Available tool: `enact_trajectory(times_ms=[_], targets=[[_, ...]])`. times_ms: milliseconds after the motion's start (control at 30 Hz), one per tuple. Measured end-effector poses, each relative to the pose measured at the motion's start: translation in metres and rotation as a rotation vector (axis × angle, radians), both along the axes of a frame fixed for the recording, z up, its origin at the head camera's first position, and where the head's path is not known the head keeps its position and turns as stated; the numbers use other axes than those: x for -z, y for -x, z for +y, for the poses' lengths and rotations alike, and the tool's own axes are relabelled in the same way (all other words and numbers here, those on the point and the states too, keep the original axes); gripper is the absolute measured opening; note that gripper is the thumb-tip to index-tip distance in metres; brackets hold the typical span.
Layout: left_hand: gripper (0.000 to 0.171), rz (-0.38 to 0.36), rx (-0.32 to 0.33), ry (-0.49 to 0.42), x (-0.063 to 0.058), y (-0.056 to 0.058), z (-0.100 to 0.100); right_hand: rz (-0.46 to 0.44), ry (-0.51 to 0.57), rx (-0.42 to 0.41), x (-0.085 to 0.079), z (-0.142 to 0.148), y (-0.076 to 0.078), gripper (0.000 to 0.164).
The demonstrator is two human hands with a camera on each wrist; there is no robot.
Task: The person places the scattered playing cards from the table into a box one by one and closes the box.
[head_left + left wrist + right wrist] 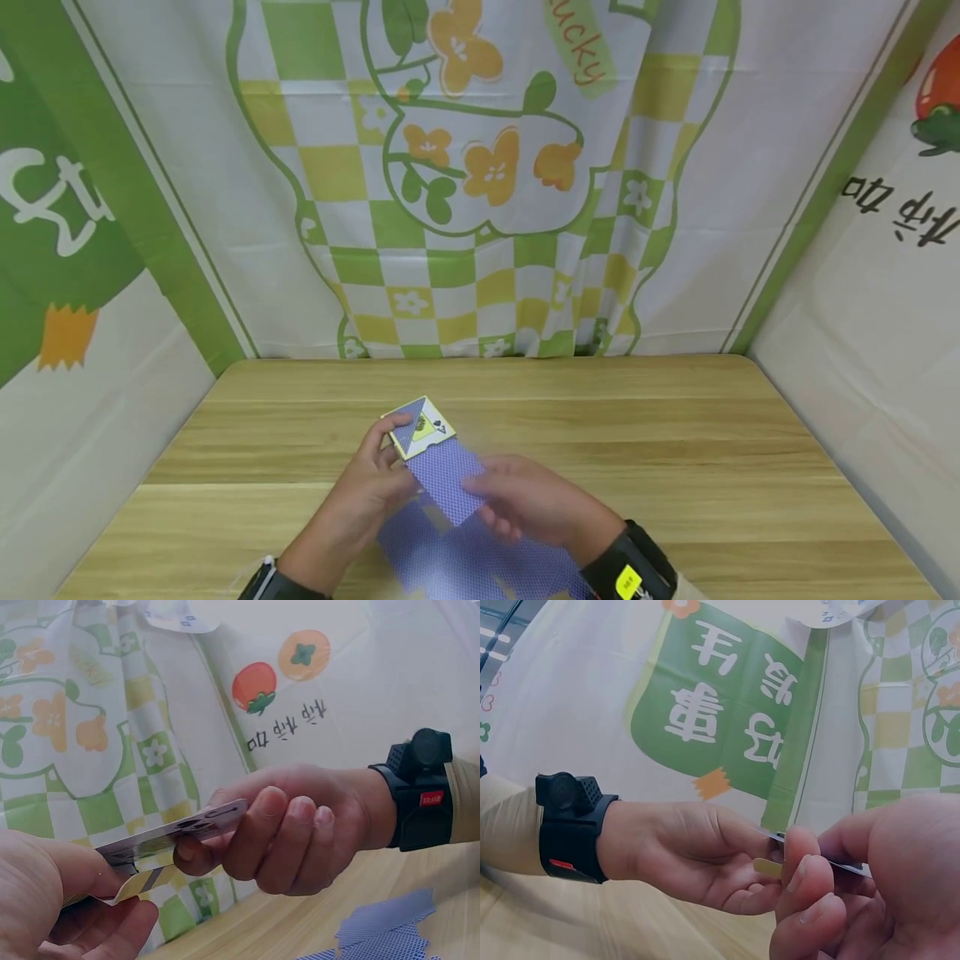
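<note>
The left hand [378, 477] grips the box [433, 427], apparently to steady it, with the mouth turned toward the right hand [534, 493]. That hand pinches the card [446, 477] at its near end between thumb and fingers, which leaves the far end free to meet the box between the hands; how far inside it sits, I cannot tell. Loose cards [416, 542] lie backs up below the hands on the table [637, 417], perhaps for easy reach.
</note>
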State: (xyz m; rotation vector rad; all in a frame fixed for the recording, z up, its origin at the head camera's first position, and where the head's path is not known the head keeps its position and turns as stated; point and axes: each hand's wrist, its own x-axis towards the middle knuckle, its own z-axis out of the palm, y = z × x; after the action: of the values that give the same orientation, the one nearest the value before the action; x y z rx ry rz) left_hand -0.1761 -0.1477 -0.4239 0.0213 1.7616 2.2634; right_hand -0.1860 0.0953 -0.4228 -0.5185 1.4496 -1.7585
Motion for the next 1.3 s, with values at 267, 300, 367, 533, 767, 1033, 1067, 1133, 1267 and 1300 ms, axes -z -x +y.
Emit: enact_trajectory(times_ms=[267, 300, 367, 533, 767, 1033, 1067, 1133, 1267, 1300], targets=[[0.080, 0.031, -0.035, -0.001, -0.001, -0.002, 0.004, 0.018, 0.029, 0.090, 0.003, -0.003, 0.000, 0.018], [0.080, 0.032, -0.040, -0.001, -0.001, -0.001, 0.004, 0.015, 0.036, 0.102, 0.004, -0.003, 0.001, 0.020], [0.079, 0.031, -0.047, 0.004, 0.000, -0.002, 0.004, 0.017, 0.048, 0.123, 0.004, -0.003, 0.001, 0.026], [0.079, 0.045, -0.042, 0.025, 0.001, -0.003, 0.006, 0.098, 0.027, 0.197, 0.002, -0.002, 0.002, 0.042], [0.083, 0.072, 0.030, 0.043, -0.003, -0.010, 0.012, 0.298, -0.157, 0.350, 0.000, -0.004, 0.001, 0.037], [0.081, 0.102, 0.111, 0.020, -0.005, -0.018, 0.018, 0.434, -0.313, 0.471, 0.001, -0.004, 0.003, 0.032], [0.081, 0.104, 0.114, 0.014, -0.005, -0.018, 0.019, 0.435, -0.326, 0.482, 0.001, -0.004, 0.003, 0.033], [0.081, 0.109, 0.117, 0.006, -0.005, -0.018, 0.019, 0.437, -0.334, 0.495, 0.000, -0.003, 0.003, 0.033], [0.081, 0.110, 0.117, 0.006, -0.003, -0.018, 0.018, 0.459, -0.344, 0.490, -0.003, -0.002, 0.002, 0.032], [0.081, 0.105, 0.116, 0.011, -0.003, -0.018, 0.018, 0.476, -0.353, 0.486, -0.005, -0.001, 0.002, 0.031]])
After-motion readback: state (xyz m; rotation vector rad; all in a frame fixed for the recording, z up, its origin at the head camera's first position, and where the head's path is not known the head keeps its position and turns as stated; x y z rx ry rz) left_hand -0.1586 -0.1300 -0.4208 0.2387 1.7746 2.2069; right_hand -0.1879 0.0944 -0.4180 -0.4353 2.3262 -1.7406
